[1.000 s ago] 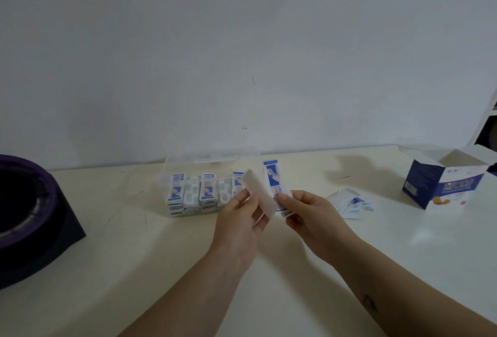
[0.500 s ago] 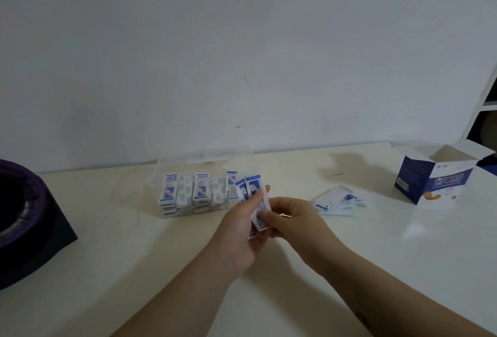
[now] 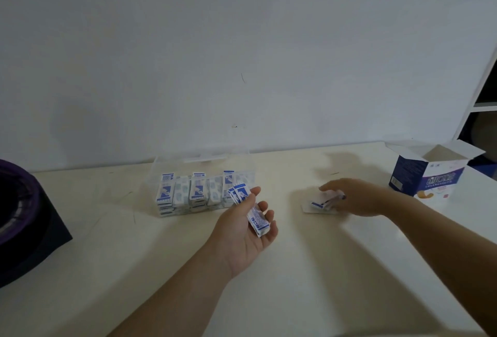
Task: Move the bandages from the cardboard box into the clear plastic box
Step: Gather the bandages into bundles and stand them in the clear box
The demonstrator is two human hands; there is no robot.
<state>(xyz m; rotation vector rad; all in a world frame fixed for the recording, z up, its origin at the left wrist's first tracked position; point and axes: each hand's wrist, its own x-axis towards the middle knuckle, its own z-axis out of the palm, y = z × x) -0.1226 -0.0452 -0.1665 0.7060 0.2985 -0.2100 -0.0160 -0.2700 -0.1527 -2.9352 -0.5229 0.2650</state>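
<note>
Item: held stack [image 3: 250,212], a small sheaf of blue-and-white wrapped bandages, lay across the fingers of the left hand [image 3: 242,234], which was turned palm up with the thumb set against the sheaf's upper end; grip firm, grasping the stack. Change noted: half a second earlier both hands had met on this stack, squaring it; the right hand [image 3: 360,197] had since parted from it and gone out to the right, leaving the left as sole holder. The right hand now lay over the loose pile [image 3: 318,204] of bandages on the table [image 3: 309,277], well apart from the left-hand grip; motion blur hid its fingers, so it could not be told whether it pinched anything or merely touched. Clear plastic box [image 3: 172,164]: just beyond and left of the held stack, lid open, with rows of packed bandages [image 3: 197,189] standing upright inside. Cardboard box [image 3: 408,175]: flaps open, beyond and right of the right hand, contents not visible. Dark purple-rimmed object [image 3: 21,215]: far left of both hands. Judgement: the stack was being built up before loading; another bandage was likely to be fetched to it, and the transfer into the clear box was partly done, the loose pile outstanding
</note>
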